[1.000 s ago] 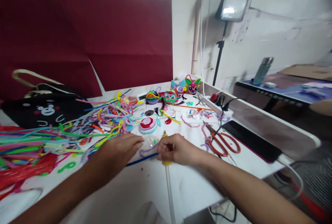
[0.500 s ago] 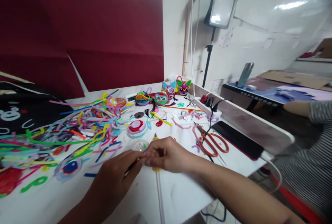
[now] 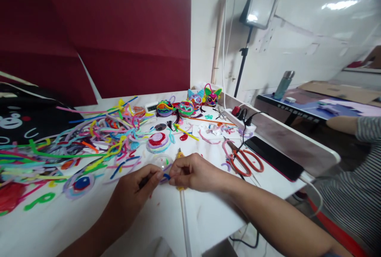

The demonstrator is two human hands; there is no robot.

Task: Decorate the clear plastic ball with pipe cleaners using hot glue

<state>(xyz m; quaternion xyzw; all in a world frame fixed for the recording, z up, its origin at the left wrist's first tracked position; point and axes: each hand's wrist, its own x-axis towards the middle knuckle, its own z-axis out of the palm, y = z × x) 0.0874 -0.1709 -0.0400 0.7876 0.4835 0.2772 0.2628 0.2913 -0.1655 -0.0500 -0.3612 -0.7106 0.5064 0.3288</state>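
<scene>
Over the middle of the table, a short blue pipe cleaner spans the fingertips of my two hands. My left hand pinches one end between thumb and forefinger. The other end is in the closed fingertips of my right hand. Partly hidden behind my right hand lies a yellow pen-like tool with a dark tip. A long clear stick runs from it toward me. Just beyond my fingers is a clear domed piece. Farther back sits a round red, pink and lilac coiled piece.
Many coloured pipe cleaners pile up at left, near a blue-centred disc. Decorated balls stand at the back. Orange-handled scissors, a phone and a power strip are at right. A person in a striped top is beyond.
My fingertips have drawn slightly apart, and the blue pipe cleaner now shows between them. The view has shifted a little, moving the scene slightly up and right.
</scene>
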